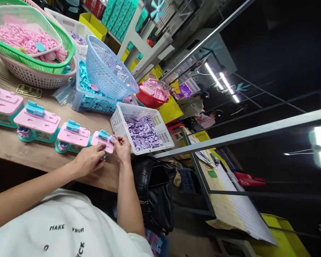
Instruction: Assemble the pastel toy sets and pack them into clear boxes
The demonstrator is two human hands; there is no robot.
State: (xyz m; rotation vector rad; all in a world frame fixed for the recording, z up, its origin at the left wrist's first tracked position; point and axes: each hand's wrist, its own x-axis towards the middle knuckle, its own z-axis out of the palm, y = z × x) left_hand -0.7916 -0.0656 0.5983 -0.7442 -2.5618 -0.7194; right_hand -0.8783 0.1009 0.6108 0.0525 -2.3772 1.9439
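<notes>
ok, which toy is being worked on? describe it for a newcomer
On the wooden table, four pink-topped, teal-based toys sit in a row. It is the rightmost toy, beside the white basket of purple pieces, and the only one with the left hand and right hand on it.

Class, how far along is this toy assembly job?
Seemingly done: three pink-and-teal toys lined up on the table. In hand: the left hand steadies a fourth toy; the right hand holds a small purple piece against it. Left: a white basket of purple pieces.
</notes>
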